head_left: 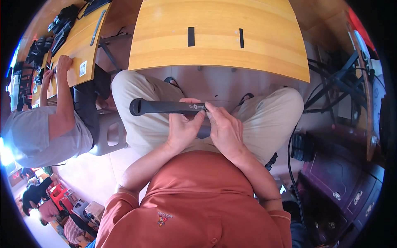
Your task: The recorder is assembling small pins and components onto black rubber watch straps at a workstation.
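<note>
A long black bar (157, 107) with a rounded, slotted left end and pale print near its right end lies level above my lap. My left hand (182, 130) is closed around it from below, the thumb pressed along its near side and fingers showing behind. At the bar's right end, my right hand (225, 128) pinches with thumb and fingertips. Whether a small part sits between those fingertips cannot be made out. Beyond my knees, two short black strips, a wider one (191, 36) and a narrower one (242, 38), rest apart on the wooden table (219, 16).
At the left, a person in a grey shirt (31, 136) sits at another wooden table (84, 35) with dark gear along it. A grey stool (109, 132) is under that person. Purple cabinets (337, 177), a black cable (289, 165) and dark metal legs (335, 87) stand right.
</note>
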The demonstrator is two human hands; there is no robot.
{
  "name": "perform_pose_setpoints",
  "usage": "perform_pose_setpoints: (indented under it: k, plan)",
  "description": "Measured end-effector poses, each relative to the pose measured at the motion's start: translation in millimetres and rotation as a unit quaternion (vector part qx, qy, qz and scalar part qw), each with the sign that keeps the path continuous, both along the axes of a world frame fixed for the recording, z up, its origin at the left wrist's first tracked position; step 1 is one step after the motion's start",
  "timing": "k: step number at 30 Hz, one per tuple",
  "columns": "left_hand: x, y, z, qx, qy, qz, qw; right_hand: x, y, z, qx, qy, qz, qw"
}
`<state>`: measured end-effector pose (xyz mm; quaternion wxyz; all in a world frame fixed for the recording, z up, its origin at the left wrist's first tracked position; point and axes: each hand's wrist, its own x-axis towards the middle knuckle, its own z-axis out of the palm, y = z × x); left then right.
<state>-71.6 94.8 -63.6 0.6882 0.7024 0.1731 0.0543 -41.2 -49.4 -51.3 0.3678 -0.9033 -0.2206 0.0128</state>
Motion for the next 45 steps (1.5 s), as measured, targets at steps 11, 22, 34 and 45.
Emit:
perform_pose_setpoints:
  k: [11,22,34,45]
  plan:
    - [-2.9,-6.0,-11.4,-0.047,0.012,0.089,0.995,-1.9,10.4,-9.7,-0.102,-0.139,0.016,0.985]
    - [-12.2,3.7,-8.2,-0.122,0.053,0.036,0.990,-2.6,6.1,-16.4,-0.051,-0.157,-0.006,0.986]
    - [-16.4,3.8,-27.8,-0.182,0.004,0.021,0.983,-3.0,4.0,-17.1,0.100,0.082,-0.006,0.992]
    - [-15.2,5.2,-24.6,-0.180,0.032,0.013,0.983,-10.5,2.9,-19.5,0.039,-0.020,-0.004,0.999]
